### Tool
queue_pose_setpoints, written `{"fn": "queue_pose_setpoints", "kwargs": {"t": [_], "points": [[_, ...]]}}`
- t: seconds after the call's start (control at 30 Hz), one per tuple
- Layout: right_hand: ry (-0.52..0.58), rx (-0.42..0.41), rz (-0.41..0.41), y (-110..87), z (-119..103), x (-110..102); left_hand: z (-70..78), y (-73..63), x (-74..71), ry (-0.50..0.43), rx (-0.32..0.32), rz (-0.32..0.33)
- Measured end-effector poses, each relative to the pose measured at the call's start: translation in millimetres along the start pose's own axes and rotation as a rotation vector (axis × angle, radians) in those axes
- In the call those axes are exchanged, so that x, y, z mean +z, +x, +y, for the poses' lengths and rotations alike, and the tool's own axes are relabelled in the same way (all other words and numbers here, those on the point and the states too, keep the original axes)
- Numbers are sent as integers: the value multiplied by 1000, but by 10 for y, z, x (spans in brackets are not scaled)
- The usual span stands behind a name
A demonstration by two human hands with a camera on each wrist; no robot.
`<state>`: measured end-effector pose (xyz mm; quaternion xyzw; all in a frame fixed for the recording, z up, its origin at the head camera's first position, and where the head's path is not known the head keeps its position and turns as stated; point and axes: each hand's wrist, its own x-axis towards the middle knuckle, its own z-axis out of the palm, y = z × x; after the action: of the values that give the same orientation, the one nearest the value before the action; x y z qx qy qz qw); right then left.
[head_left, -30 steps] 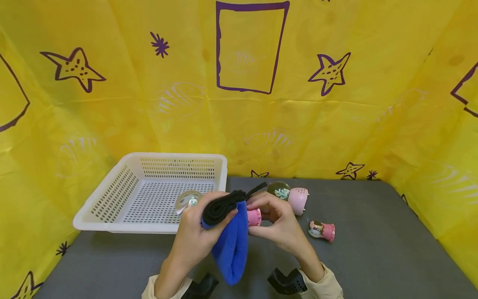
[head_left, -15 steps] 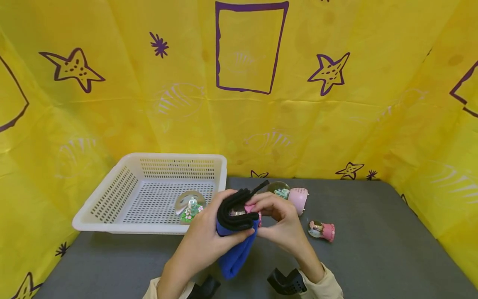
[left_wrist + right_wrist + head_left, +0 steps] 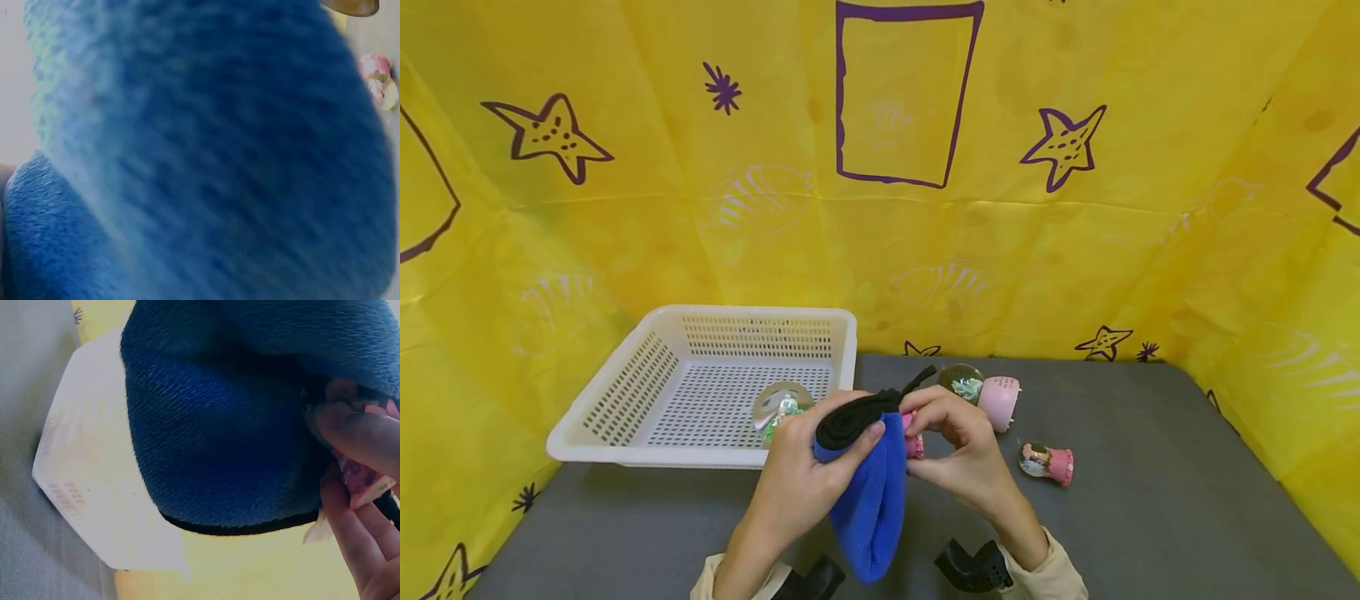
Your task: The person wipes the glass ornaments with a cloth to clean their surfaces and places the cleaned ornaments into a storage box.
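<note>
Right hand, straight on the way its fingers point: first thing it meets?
Most likely the blue cloth, which the left hand grips just ahead of the right hand and the pink item it pinches. Depth is unclear; fingertips may already touch it.

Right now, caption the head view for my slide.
Blue cloth in left grip partly hides pink ornament in right grip.

Worktop: basket at left, snow globe inside; cloth above centre; at right, second globe behind third globe.
</note>
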<state>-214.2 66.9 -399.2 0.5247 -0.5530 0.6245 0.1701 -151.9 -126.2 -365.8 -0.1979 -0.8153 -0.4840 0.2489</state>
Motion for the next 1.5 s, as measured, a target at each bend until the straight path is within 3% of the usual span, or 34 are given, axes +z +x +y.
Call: {"fn": "queue_pose_setpoints", "kwargs": {"t": [0.17, 0.27, 0.47, 0.67, 0.77, 0.87, 1.07, 1.27, 1.4, 1.5], "points": [[-28, 26, -9, 7, -6, 9, -20, 7, -9, 23, 26, 117], [-23, 42, -9, 13, -9, 11, -19, 4, -20, -4, 17, 133], [-23, 75, 42, 21, -15, 11, -5, -7, -54, -62, 34, 18], [-4, 129, 108, 8, -9, 16, 2, -7, -57, 57, 116, -106], [13, 156, 111, -9, -13, -3, -5, -2, -50, 113, 167, -138], [47, 185, 95, -30, -21, -39, -18, 2, -42, 110, 228, -141], [113, 240, 68, -49, -48, -109, -43, 38, -33, 58, 395, -93], [61, 308, 58, -40, -63, -102, -52, 56, -30, 54, 471, -24], [27, 375, 68, -43, -84, -103, -65, 71, -9, 2, 537, 33], [40, 356, 53, -44, -74, -123, -85, 77, 10, -41, 590, 99]]}}
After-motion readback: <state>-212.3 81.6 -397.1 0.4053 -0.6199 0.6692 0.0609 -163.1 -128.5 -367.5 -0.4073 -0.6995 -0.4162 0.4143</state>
